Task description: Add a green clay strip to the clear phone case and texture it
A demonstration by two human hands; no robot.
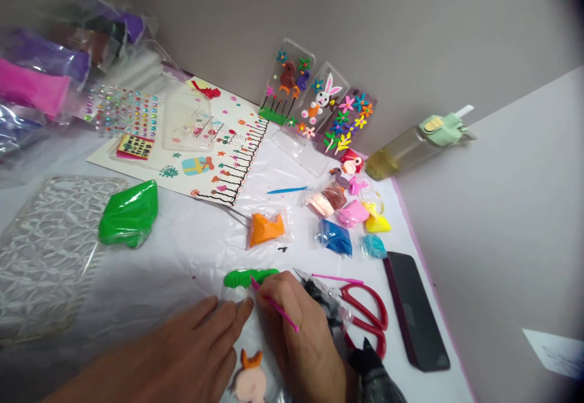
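Observation:
My right hand [298,333] is closed round a thin pink modelling tool [274,304], whose tip touches a strip of green clay [249,277] on the plastic-covered table. My left hand [196,345] lies flat beside it, fingers stretched out, with the fingertips pressing down on a clear phone case [258,345] next to the green strip. On the case near my wrists sits a peach clay shape with orange ears [250,378].
Red scissors [367,318] and a dark phone [415,308] lie right of my hands. Bags of orange [266,228], blue [335,237], pink and yellow clay sit behind. A green clay bag [130,214], textured tray [43,251], sticker sheet, decorated cases [319,108] and a bottle [413,144] stand farther back.

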